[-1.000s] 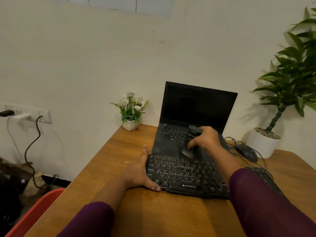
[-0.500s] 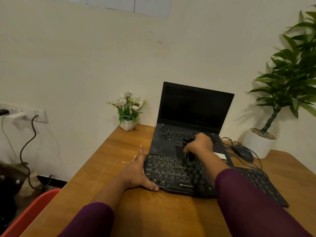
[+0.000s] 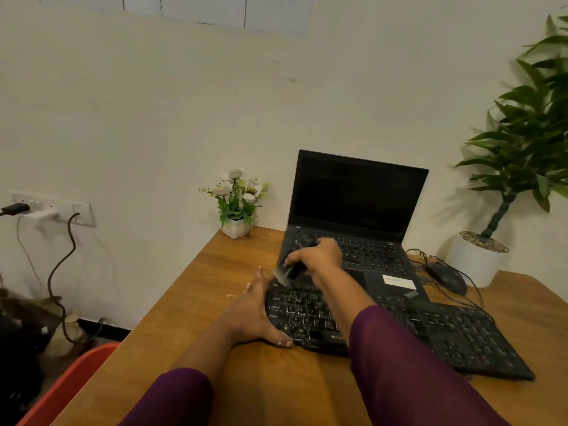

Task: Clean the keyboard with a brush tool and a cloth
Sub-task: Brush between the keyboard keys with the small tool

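Two hands: both work at the keyboard [image 3: 455,336], which lies on the desk [image 3: 276,392] in front of an open laptop [image 3: 356,204]. Its far edge is against or over the laptop's base, and I cannot tell which.
Stage: brushing, as I judge it, which is the first of the task's two steps.
Brush [image 3: 287,272]: held in the right hand [image 3: 316,256]. The bristles point down and to the left at the keyboard's far left corner. Blur hides whether they touch the keys or pass just above them.
Done so far: hard to read. The keys show no plain sign of which rows are already swept. A few pale specks lie on the desk just beside the keyboard's left end, perhaps swept-off crumbs.
To do: probably the rest of the rows, the long right part included, and then the whole wipe with the cloth.
Cloth: none in view, so I take that step as not yet begun.
Right fingers [image 3: 295,258]: clenched round the brush's dark handle, grasping it from above.
Left hand [image 3: 255,312]: set against the keyboard's left end, apparently to steady it.
Left fingers [image 3: 259,278]: straight and released, laid along that end. The thumb lies along the near edge on the desk. They grasp nothing.
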